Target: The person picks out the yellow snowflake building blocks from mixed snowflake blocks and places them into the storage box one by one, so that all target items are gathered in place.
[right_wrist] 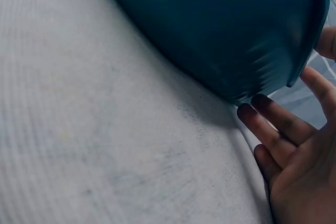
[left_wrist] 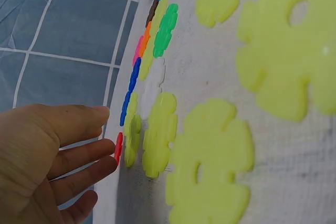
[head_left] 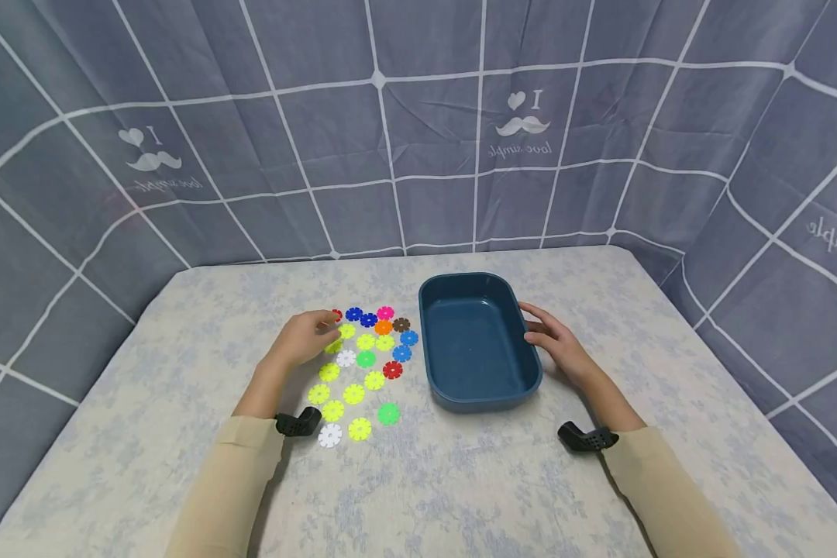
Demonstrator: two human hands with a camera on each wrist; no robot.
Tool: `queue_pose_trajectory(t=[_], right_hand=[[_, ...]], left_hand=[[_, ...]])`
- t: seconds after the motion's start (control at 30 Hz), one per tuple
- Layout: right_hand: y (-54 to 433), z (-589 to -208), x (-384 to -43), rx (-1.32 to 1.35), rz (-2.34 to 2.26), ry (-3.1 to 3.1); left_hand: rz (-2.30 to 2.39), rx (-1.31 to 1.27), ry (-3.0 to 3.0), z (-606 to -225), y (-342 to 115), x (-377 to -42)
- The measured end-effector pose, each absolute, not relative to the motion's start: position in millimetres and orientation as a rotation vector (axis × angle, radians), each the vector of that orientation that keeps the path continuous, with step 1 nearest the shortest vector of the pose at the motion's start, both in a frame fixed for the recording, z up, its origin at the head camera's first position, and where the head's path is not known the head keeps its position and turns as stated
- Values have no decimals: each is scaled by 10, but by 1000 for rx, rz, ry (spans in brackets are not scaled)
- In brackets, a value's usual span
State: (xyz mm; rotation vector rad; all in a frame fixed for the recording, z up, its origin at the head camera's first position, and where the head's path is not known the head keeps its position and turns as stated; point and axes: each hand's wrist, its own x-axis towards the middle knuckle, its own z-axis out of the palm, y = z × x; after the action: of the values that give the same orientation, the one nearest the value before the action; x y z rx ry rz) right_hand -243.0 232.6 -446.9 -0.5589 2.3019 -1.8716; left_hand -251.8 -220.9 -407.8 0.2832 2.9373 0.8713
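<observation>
My left hand (head_left: 301, 338) is at the upper left of a scatter of notched plastic discs. Its fingertips are at a small red disc (left_wrist: 118, 148); whether they touch it I cannot tell. In the left wrist view thumb and fingers are apart, with nothing pinched between them. My right hand (head_left: 560, 345) is at the right side of an empty dark blue rectangular bin (head_left: 477, 404). In the right wrist view its fingertips touch the bin's outer wall, and the thumb lies near the rim, partly out of view.
Left of the bin lie several yellow discs (head_left: 354, 394), along with green (head_left: 389, 414), white (head_left: 330, 435), blue (head_left: 408, 338), orange (head_left: 384, 327), pink and brown ones. The table (head_left: 418, 496) has a pale patterned cover. Behind it hangs a grey checked curtain (head_left: 432, 132).
</observation>
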Motion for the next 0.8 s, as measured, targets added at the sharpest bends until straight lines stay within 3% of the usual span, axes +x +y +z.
queue_pose_trajectory(t=[0.8], right_hand=[[2354, -4479, -2436, -606, -1853, 2243]], left_hand=[[881, 215, 2925, -4176, -2181, -2650]])
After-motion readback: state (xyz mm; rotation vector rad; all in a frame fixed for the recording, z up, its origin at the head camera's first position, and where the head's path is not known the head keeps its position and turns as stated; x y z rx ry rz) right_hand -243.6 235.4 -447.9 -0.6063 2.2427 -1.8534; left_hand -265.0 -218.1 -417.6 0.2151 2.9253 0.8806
